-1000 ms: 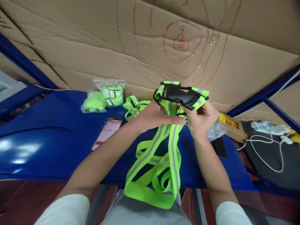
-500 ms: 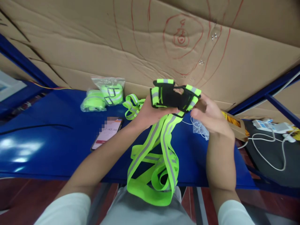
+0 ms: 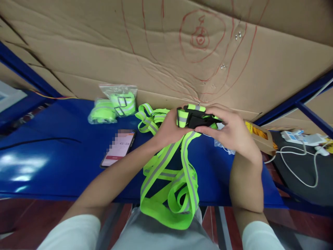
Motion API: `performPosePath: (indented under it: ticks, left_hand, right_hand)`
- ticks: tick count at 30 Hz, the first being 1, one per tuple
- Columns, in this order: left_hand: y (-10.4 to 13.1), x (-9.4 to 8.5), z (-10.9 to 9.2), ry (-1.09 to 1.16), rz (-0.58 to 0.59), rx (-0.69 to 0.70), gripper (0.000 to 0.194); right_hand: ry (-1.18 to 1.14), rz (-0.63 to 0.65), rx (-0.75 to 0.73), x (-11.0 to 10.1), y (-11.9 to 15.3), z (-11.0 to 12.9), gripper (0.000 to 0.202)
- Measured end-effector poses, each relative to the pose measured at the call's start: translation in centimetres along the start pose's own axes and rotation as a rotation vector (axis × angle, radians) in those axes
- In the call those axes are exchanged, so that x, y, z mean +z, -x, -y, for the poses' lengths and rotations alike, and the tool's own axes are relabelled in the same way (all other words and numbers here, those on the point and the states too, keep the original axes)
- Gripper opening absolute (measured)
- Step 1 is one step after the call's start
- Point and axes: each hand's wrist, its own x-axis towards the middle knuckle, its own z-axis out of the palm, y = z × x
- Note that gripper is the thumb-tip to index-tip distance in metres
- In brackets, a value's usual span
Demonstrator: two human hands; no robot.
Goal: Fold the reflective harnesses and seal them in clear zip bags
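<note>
Both hands are closed around black plastic buckles [image 3: 199,119] threaded with neon yellow-green webbing. My left hand [image 3: 171,126] grips the buckles from the left, and my right hand [image 3: 226,126] pinches their right side between thumb and fingers. From the buckles a long reflective strap [image 3: 186,156] with a grey stripe hangs in loops over the table's front edge, down to my lap. More loose neon webbing [image 3: 147,119] lies on the table just behind my left hand. My fingers hide part of the buckles.
Two clear bags of folded neon straps [image 3: 125,104] lie at the back left. A phone [image 3: 118,149] rests on the blue table [image 3: 65,163]. A cardboard wall [image 3: 156,69] stands behind. At right are an open carton [image 3: 260,137], a plastic bag [image 3: 223,147] and white cables [image 3: 299,170].
The buckles have come down and turned, now lying flatter. My right hand has closed over their right side, where before its fingers were more spread. My left hand has shifted slightly right.
</note>
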Motion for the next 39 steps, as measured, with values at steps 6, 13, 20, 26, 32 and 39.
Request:
performPosePath:
  ticks: [6, 13, 20, 26, 32, 39]
  left_hand:
    - [-0.1, -0.2, -0.8, 0.23, 0.359, -0.301, 0.053]
    - [0.1, 0.0, -0.4, 0.207, 0.346, -0.298, 0.036]
    - [0.5, 1.1, 1.1, 0.363, 0.286, -0.38, 0.044]
    - [0.7, 0.5, -1.3, 0.67, 0.412, -0.442, 0.057]
    - [0.1, 0.1, -1.9, 0.656, 0.204, -0.474, 0.054]
    - [-0.2, -0.4, -0.6, 0.526, 0.162, -0.43, 0.047]
  right_hand:
    - [-0.04, -0.191, 0.081, -0.4, 0.6, 0.0, 0.031]
    - [0.112, -0.267, 0.049, -0.3, 1.2, 0.7, 0.034]
    - [0.131, -0.293, -0.092, 0.1, 0.6, 0.9, 0.033]
    - [0.255, -0.244, -0.171, 0.2, 0.3, -0.7, 0.043]
    - [0.145, 0.021, -0.169, -0.3, 0.0, 0.0, 0.05]
    - [-0.288, -0.159, 0.078, -1.0, 0.0, -2.0, 0.067]
